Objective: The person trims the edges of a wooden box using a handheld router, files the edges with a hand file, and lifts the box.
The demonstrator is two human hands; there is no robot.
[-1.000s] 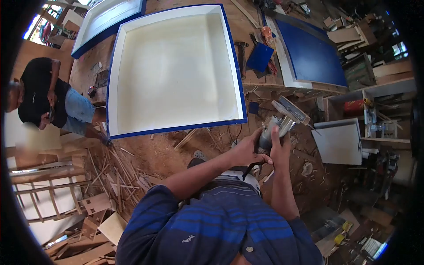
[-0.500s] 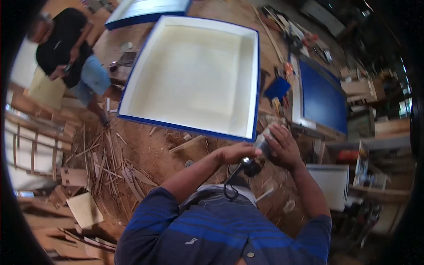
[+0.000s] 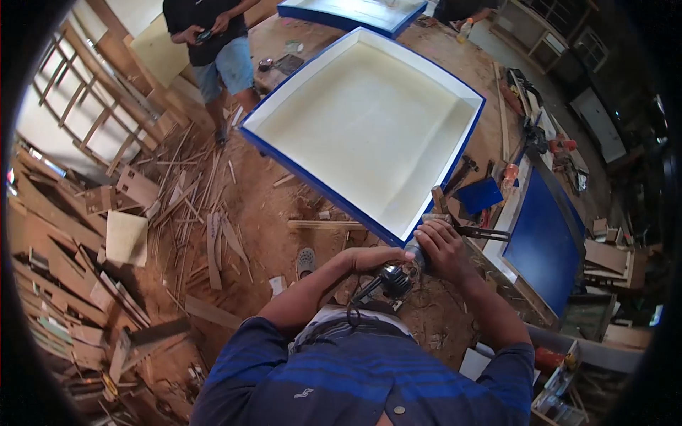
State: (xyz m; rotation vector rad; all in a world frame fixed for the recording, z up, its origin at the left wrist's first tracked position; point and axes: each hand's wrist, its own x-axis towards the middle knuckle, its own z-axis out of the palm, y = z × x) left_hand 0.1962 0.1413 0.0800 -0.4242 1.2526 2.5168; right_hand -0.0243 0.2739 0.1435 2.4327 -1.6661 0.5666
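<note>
Both my hands are around a corded power tool (image 3: 395, 281) with a black vented end and a grey cylindrical body. My left hand (image 3: 376, 258) is closed on the body from the left, its thumb on top. My right hand (image 3: 442, 245) wraps the front part from the right, its fingers hiding much of it. The tool's front is close to the near corner of a large shallow box-like panel (image 3: 362, 121), white inside with blue outer edges. Whether the tool touches that edge I cannot tell. A black cord (image 3: 353, 305) hangs near my waist.
A second blue-edged panel (image 3: 355, 15) lies behind. To the right are a small blue piece (image 3: 479, 196), a clamp-like bar (image 3: 483, 233) and a blue board (image 3: 545, 241). Wood scraps (image 3: 177, 184) litter the floor at left. Another person (image 3: 213, 42) stands at back left holding a small object.
My view has swung round, so the panel appears rotated and the person stands nearer the middle. Both hands keep hold of the power tool by the panel's near corner.
</note>
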